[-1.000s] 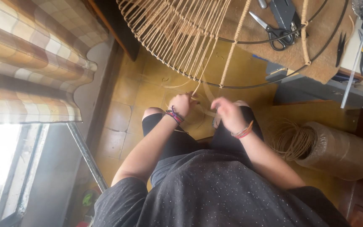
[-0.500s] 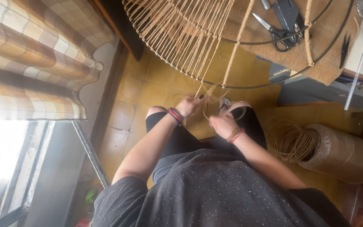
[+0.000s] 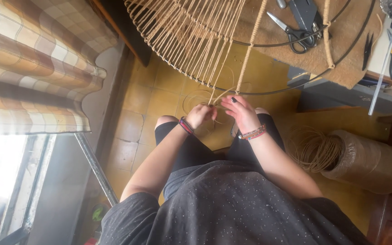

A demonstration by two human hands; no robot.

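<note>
Both hands rose toward frame centre, left hand (image 3: 201, 114) and right hand (image 3: 240, 113) drew close together, fingers closed on the tan cord (image 3: 218, 96) under the wire ring (image 3: 268, 90)

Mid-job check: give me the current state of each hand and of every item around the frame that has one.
Left hand: closed on cord strands.
Right hand: fingers pinching the same cord strands.
Wire frame: partly wrapped with cord, lower ring bare.
Scissors: closed, lying on the mat.
Cord spool: on its side, loops loose at one end.
Curtain: drawn over the window.
</note>
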